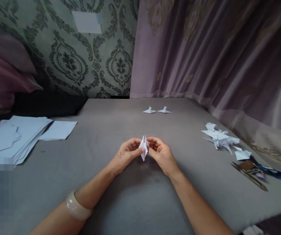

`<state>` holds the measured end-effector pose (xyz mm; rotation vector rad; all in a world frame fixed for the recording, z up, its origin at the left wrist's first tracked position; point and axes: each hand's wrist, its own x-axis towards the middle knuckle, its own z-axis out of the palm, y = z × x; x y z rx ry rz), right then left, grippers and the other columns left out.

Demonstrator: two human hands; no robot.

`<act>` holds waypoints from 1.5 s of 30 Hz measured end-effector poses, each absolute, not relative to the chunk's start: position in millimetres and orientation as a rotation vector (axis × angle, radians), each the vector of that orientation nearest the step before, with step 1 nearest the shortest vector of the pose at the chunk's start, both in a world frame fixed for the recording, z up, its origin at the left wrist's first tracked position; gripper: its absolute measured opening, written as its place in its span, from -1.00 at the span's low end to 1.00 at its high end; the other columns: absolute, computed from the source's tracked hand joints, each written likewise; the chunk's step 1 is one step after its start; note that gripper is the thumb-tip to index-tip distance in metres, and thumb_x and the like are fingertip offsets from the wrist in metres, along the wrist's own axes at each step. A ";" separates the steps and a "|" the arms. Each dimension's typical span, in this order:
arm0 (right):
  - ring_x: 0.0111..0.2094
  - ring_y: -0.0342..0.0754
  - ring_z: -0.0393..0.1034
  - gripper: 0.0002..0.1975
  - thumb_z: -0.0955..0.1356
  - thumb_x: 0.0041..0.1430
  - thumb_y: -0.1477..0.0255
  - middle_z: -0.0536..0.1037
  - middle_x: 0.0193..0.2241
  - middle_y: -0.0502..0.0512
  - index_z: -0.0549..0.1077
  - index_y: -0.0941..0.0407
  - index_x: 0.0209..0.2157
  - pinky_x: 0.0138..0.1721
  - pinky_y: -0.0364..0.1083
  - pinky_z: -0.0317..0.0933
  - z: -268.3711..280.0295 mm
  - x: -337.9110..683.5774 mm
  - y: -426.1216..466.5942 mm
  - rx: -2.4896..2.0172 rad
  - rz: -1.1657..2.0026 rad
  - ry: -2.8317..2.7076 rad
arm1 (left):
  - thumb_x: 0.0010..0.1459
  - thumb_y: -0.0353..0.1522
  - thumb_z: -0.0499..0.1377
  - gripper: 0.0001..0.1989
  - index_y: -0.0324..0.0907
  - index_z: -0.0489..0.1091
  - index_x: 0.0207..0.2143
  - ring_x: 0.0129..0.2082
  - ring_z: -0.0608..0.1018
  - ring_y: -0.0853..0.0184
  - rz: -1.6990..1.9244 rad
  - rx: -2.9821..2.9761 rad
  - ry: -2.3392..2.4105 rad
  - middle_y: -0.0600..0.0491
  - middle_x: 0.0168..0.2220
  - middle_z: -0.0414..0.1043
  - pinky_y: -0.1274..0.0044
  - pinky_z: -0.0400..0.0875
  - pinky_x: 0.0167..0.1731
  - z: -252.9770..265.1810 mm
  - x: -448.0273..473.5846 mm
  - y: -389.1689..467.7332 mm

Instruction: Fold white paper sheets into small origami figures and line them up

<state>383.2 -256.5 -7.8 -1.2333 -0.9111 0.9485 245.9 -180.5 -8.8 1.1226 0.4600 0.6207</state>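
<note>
A small white folded paper piece is held upright above the middle of the grey surface, its two narrow points facing up. From the left, my left hand pinches it, the thumb lying across its front. My right hand grips its other side between thumb and fingers. The fingertips behind the paper are partly hidden. Beyond my hands stand two finished-looking paper birds, the left bird and the right bird, side by side.
White paper sheets are stacked at the left, beside a smaller folded sheet. At the right lies a pile of folded paper figures, near blue-handled scissors. A curtain borders the grey surface at the back right.
</note>
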 end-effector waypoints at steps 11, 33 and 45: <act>-0.12 -0.04 0.35 -0.48 0.43 0.01 0.42 0.42 -0.13 0.09 0.30 0.02 0.04 -0.03 0.00 0.24 5.0 379.0 -268.7 -1.341 0.646 -1.244 | 0.06 -0.37 0.27 -0.87 -0.19 0.41 -0.31 -0.25 0.49 0.36 0.789 1.235 0.450 0.05 -0.29 0.48 0.51 0.32 -0.16 -14.7 242.9 -177.0; -0.05 0.00 0.38 -0.70 0.28 0.15 0.59 0.51 -0.13 0.09 0.38 0.00 -0.10 0.01 0.06 0.26 7.6 376.6 -270.0 -1.330 0.086 -1.547 | 0.16 -0.58 0.09 -0.77 -0.14 0.36 -0.19 -0.23 0.48 0.34 1.407 2.272 0.244 -0.01 -0.25 0.46 0.46 0.36 -0.18 -1.4 235.8 -186.3; -0.02 0.02 0.35 -0.59 0.28 0.11 0.64 0.47 -0.08 0.12 0.34 -0.02 -0.03 0.01 0.08 0.25 6.6 377.1 -272.8 -1.324 0.034 -1.567 | 0.14 -0.55 0.13 -0.83 -0.12 0.34 -0.28 -0.33 0.39 0.38 1.562 2.383 0.416 0.05 -0.33 0.30 0.52 0.37 -0.29 -2.4 232.6 -190.8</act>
